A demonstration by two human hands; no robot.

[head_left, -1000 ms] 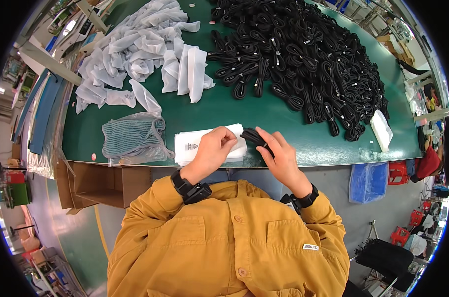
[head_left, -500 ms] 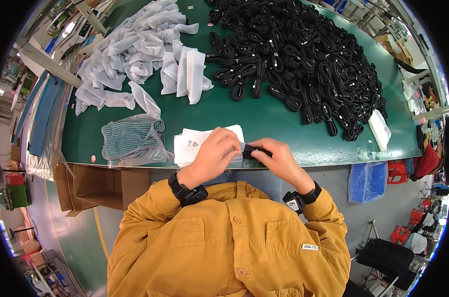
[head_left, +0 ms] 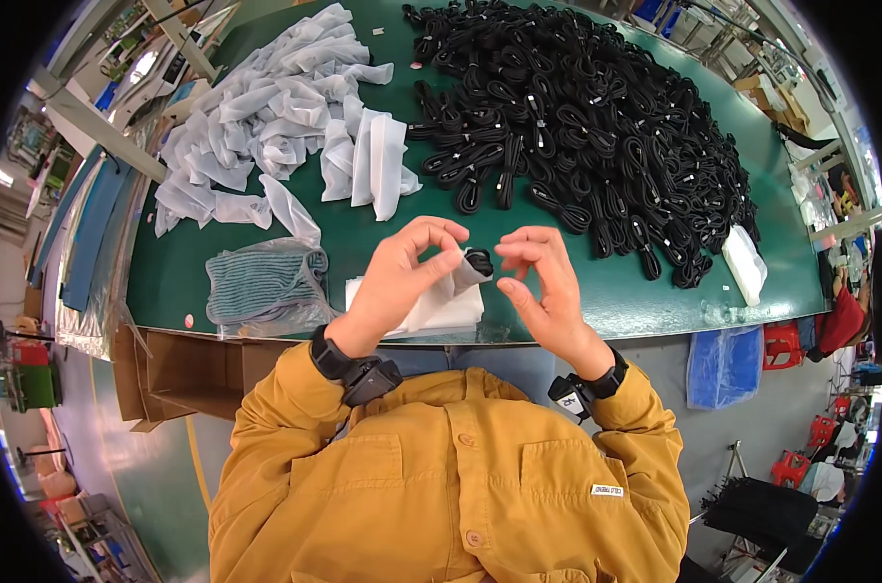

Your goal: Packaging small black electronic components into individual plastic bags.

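My left hand (head_left: 397,282) is closed on a whitish translucent bag (head_left: 460,276) just above the table's near edge. A coiled black cable (head_left: 479,262) lies inside the bag, with its end showing at the bag's mouth. Just right of that mouth, my right hand (head_left: 548,296) is open, its fingers curved and apart, with nothing in them. Beneath my left hand lies a stack of flat white bags (head_left: 451,316), partly covered by the hand.
Many filled whitish bags (head_left: 290,117) are heaped at the far left. A large pile of coiled black cables (head_left: 596,126) covers the far right of the green table (head_left: 363,248). A bagged teal striped cloth (head_left: 266,287) lies left; a white packet (head_left: 744,264) lies right.
The black cable has gone into the bag. My right hand has let go of it and opened. Both hands are lifted slightly, with the bag raised off the stack.
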